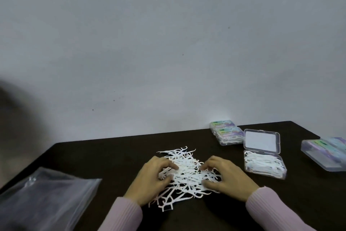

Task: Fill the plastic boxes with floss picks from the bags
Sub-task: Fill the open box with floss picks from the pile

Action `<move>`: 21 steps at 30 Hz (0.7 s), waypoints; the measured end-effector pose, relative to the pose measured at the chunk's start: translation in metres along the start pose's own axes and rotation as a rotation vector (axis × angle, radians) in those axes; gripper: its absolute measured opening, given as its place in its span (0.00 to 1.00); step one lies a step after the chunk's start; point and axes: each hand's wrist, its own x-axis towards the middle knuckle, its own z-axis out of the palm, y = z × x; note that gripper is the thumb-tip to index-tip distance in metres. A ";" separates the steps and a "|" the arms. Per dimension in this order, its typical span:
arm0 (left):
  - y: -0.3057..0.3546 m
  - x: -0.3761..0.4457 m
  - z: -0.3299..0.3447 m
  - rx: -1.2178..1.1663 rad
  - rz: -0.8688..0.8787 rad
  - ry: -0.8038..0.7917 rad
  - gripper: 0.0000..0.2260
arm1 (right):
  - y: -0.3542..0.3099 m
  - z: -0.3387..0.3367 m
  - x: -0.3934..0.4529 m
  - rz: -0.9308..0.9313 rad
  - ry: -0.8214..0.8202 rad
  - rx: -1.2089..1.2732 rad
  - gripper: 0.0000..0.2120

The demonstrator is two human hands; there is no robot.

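Note:
A loose pile of white floss picks (187, 172) lies on the dark table (104, 156). My left hand (149, 180) rests on the pile's left side, its curled fingers gathering picks. My right hand (228, 176) rests on the right side with its fingers curled into the picks. To the right stands an open clear plastic box (264, 165), its lid (261, 141) raised and its base holding floss picks. A clear plastic bag (43, 202) lies flat at the front left.
Two closed boxes with coloured labels (226, 133) are stacked by the wall behind the open box. More closed boxes (325, 152) sit at the right edge. A grey wall rises directly behind the table.

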 end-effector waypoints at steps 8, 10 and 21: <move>-0.010 -0.004 -0.015 0.097 -0.087 -0.146 0.23 | -0.021 0.011 0.024 -0.058 0.015 -0.145 0.16; -0.008 -0.004 -0.014 0.147 -0.034 -0.128 0.21 | -0.021 0.008 0.024 -0.075 0.028 -0.168 0.14; -0.009 -0.003 -0.002 0.248 0.123 0.067 0.11 | -0.016 0.010 0.022 -0.105 0.080 -0.154 0.10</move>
